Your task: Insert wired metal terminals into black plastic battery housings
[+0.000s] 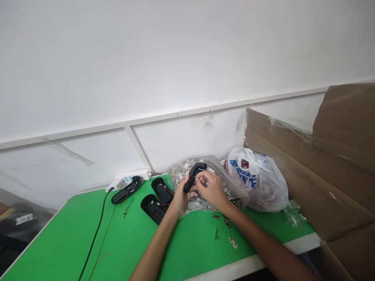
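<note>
My left hand is closed around a black curved plastic housing, held tilted above the table. Against its inner side, my right hand pinches with thumb and fingertips; what sits between them is too small to make out. Behind both hands lies a clear plastic bag filled with many small parts. Left of my left hand, two open black housings with red wires rest on the green table. Another black housing with a loose wire lies farther left.
A white power strip with a black cable sits at the back left. Small metal parts, a green piece and a white piece lie near the front. At right are a tied white bag and a large cardboard box.
</note>
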A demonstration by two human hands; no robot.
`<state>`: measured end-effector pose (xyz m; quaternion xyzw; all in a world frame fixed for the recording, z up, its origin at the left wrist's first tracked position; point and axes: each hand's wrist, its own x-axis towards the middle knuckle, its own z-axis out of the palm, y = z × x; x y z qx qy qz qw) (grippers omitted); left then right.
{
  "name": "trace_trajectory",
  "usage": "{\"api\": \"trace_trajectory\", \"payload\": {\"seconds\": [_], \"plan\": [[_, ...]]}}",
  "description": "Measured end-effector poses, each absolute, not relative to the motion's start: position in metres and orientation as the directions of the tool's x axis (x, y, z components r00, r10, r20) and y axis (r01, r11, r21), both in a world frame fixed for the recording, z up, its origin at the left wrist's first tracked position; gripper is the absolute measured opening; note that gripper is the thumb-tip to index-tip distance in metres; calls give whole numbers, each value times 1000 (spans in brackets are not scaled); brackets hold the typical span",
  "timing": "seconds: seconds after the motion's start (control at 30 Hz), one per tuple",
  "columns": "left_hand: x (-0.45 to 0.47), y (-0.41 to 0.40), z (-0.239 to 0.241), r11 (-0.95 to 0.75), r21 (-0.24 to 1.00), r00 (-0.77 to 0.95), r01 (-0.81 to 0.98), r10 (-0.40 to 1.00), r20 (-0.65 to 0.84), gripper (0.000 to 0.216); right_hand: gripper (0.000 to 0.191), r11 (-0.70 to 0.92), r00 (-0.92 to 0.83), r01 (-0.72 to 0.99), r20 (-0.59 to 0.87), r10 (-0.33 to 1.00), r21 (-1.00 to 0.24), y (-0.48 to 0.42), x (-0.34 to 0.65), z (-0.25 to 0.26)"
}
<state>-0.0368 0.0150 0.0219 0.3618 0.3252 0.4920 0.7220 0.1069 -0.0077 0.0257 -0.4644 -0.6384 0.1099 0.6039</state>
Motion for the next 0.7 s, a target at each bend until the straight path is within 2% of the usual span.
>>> {"api": "trace_trajectory", "payload": {"seconds": [0.33, 0.7], "plan": [[-36, 13, 24, 209, 876, 316, -434, 946, -69, 53, 12, 544, 152, 478, 675, 722, -689, -7, 107, 25], [-44, 15, 27, 176, 930, 335, -322, 940, -62, 62, 18, 625, -38, 549, 731, 681, -555, -8, 120, 27]]}}
